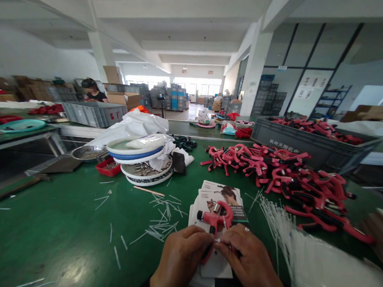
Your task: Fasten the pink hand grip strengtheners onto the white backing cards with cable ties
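A pink and black hand grip strengthener (228, 214) lies on a stack of printed cards (240, 199) in front of me. My left hand (181, 254) is closed on its handle, thumb and forefinger pinched near the middle. My right hand (251, 260) faces it from the other side, its fingertips closed on a thin white cable tie (217, 240) at the strengthener. Most of the tie is hidden by my fingers. To the right, a bundle of white cable ties (278, 222) sticks out of a clear plastic bag (337, 272).
Many pink grip strengtheners (257, 162) are heaped behind the cards, before a grey crate (315, 147) full of more. Cut tie ends (162, 228) litter the green table (70, 226). Stacked round trays (145, 175) and a red box (109, 166) stand left. A person (93, 91) sits farther back.
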